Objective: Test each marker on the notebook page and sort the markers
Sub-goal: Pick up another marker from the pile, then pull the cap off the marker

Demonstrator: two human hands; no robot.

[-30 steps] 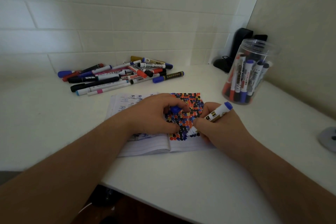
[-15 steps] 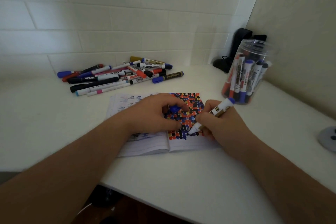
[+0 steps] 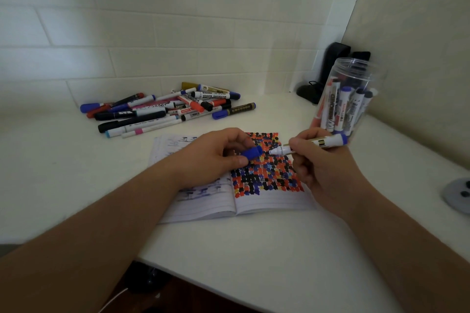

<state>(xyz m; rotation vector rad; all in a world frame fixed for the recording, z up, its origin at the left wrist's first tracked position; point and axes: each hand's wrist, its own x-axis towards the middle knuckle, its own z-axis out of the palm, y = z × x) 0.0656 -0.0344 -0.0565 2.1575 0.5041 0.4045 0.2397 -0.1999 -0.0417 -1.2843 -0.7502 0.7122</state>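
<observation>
White brick walls are meeting in a corner behind the white tabletop (image 3: 76,173) I am sitting at. From my head view, the open notebook (image 3: 256,201) is lying at the centre, its right page carrying a block of red, black and blue dots. My left hand (image 3: 216,157) is hovering over the notebook's fold, its grip curling round a blue cap (image 3: 251,152) pinched between thumb and fingers. My right hand (image 3: 323,168), at three o'clock from the left, is closing its grip round an uncapped marker (image 3: 312,145), which is lying almost level with its white tip pointing at nine o'clock, just beside the cap's open end. At eleven o'clock from the notebook, a loose pile of markers (image 3: 167,109) is resting on the tabletop near the wall. At two o'clock, a clear plastic jar (image 3: 356,76) is standing upright, holding several markers on end.
</observation>
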